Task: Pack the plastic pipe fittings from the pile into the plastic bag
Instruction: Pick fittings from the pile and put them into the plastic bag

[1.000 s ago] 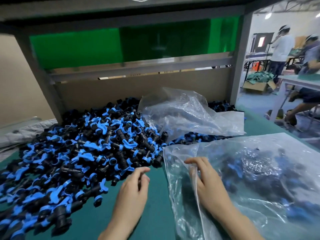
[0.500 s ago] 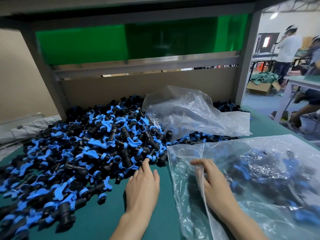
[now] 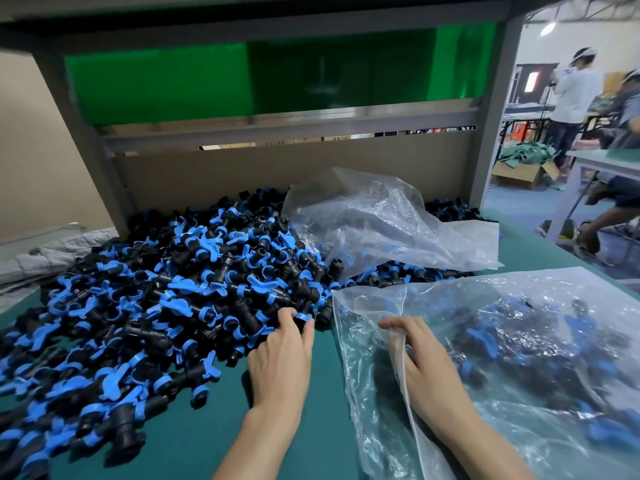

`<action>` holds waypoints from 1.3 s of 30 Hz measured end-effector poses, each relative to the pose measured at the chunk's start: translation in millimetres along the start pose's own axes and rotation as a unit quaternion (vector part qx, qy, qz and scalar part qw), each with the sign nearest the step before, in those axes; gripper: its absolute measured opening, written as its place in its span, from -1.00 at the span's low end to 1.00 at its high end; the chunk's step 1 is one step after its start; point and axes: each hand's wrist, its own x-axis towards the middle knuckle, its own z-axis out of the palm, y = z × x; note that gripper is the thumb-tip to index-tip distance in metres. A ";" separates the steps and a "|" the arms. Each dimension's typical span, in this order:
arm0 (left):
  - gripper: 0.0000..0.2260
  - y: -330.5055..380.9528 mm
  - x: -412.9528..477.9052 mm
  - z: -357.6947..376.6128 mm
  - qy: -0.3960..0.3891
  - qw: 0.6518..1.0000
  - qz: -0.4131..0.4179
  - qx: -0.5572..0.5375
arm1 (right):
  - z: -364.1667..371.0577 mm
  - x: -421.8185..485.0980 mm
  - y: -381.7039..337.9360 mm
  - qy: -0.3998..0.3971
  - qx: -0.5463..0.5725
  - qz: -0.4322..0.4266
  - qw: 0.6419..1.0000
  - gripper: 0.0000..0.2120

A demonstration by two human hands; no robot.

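Hundreds of pipe fittings lie piled beside the plastic bag. The left hand curls round one fitting at the pile's edge. The right hand pinches the bag's mouth, which may sag shut and block the drop.

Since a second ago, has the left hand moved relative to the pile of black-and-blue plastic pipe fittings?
Yes. The left hand reached forward across the green mat into the pile.
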 end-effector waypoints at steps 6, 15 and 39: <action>-0.61 3.0 5.7 -1.6 -0.030 0.999 -0.001 0.039 | 0.2 -1.1 1.2 -0.005 -0.002 -0.002 1.000 -0.80; -0.86 -3.9 -14.9 -7.8 -0.079 0.880 -0.025 -0.467 | 0.4 -1.2 2.3 -0.007 -0.004 -0.006 1.000 -0.75; -0.76 -4.0 -27.0 -19.0 -0.217 0.818 0.002 -0.533 | 3.8 2.0 4.8 -0.031 -0.062 -0.007 0.998 -0.76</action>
